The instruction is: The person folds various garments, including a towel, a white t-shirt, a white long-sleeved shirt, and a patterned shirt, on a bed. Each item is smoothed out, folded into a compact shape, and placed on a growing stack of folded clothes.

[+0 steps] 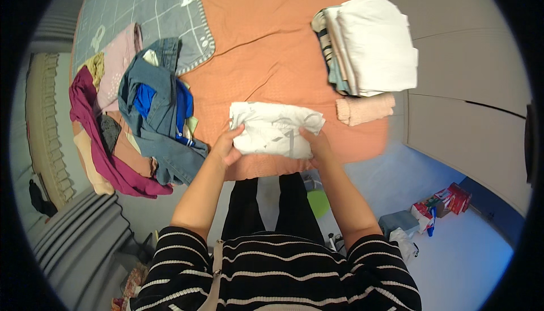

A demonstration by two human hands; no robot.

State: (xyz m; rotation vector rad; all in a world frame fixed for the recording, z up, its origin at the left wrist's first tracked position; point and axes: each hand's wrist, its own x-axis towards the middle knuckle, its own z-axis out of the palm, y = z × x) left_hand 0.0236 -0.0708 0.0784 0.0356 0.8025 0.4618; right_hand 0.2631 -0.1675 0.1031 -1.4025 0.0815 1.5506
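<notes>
Between my two hands is a white folded garment (275,132) with a grey print, at the near edge of the orange bedspread (243,73). My left hand (229,146) grips its left end, thumb on top and fingers partly underneath. At the right end my right hand (314,142) holds it the same way, most of its fingers hidden below the cloth. Off to the right lies a stack of folded clothes (377,47), white on top, with a small folded pink cloth (365,109) just in front of it.
A loose heap holds blue jeans (150,87), a magenta garment (105,141) and a pink garment (120,64) at the left. A grey patterned blanket (153,5) covers the far left. Pale cabinets (459,84) flank the right side. Bags and boxes (442,206) stand on the floor.
</notes>
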